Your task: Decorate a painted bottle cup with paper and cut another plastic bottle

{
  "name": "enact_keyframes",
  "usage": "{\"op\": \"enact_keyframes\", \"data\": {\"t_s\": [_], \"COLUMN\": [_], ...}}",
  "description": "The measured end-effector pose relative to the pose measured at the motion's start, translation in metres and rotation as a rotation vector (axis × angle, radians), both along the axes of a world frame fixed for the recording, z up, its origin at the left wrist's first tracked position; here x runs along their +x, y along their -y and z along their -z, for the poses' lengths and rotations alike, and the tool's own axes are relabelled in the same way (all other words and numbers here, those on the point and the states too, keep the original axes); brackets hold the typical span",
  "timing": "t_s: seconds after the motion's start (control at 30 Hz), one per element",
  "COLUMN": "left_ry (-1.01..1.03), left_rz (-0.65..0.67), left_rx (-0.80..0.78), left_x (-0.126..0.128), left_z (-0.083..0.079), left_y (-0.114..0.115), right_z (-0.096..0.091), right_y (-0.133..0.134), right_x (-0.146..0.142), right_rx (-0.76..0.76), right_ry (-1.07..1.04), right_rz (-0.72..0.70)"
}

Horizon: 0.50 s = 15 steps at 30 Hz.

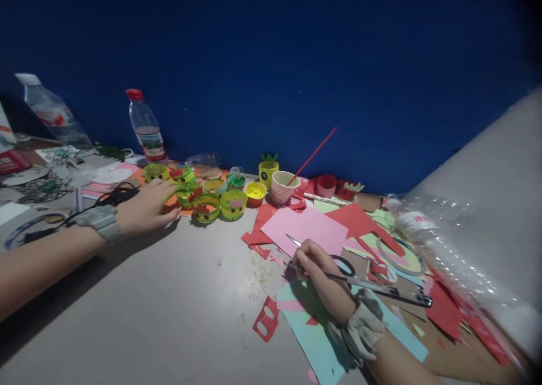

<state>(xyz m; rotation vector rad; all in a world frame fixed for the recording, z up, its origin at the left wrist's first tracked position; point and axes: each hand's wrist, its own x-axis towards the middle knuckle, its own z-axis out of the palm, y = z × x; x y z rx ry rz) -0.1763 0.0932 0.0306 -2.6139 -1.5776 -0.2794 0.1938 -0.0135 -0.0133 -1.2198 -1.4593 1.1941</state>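
My left hand [148, 207] reaches across the grey table, its fingers stretched toward a cluster of small green and yellow painted bottle-bottom cups [207, 206]; the fingertips touch or nearly touch the nearest one. My right hand [315, 272] rests on coloured paper, pinched around a long thin tool [368, 286] with a dark handle that points to the right. Scissors [339, 261] lie just beyond that hand, half hidden by it. A pink paper sheet [307, 227] lies ahead of the right hand.
A water bottle with a red cap [146, 126] stands at the back left. A patterned cup [284, 186] holds a red stick. Red, pink and blue paper scraps [266, 320] litter the right. A crumpled clear plastic bottle [440, 244] lies at the right. A blue wall is behind.
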Motion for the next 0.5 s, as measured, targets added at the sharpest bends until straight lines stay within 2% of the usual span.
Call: {"op": "enact_keyframes", "data": {"t_s": [0.1,0.17,0.4,0.5], "left_ry": [0.010,0.039,0.162,0.208], "left_rz": [-0.039,-0.061,-0.178,-0.213], "left_rx": [0.004,-0.021,-0.150,-0.148], "left_x": [0.009,0.006,-0.029,-0.041], "left_z": [0.010,0.010,-0.009,-0.015], "left_y": [-0.002,-0.006,0.002,0.011], "right_z": [-0.001,-0.001,0.002,0.003], "right_y": [0.000,0.000,0.001,0.001], "right_x": [-0.001,-0.001,0.000,0.001], "right_rx": [0.018,0.016,-0.011,-0.013], "right_ry": [0.032,0.046,0.051,0.038], "right_rz": [0.008,0.017,0.014,0.008]}}
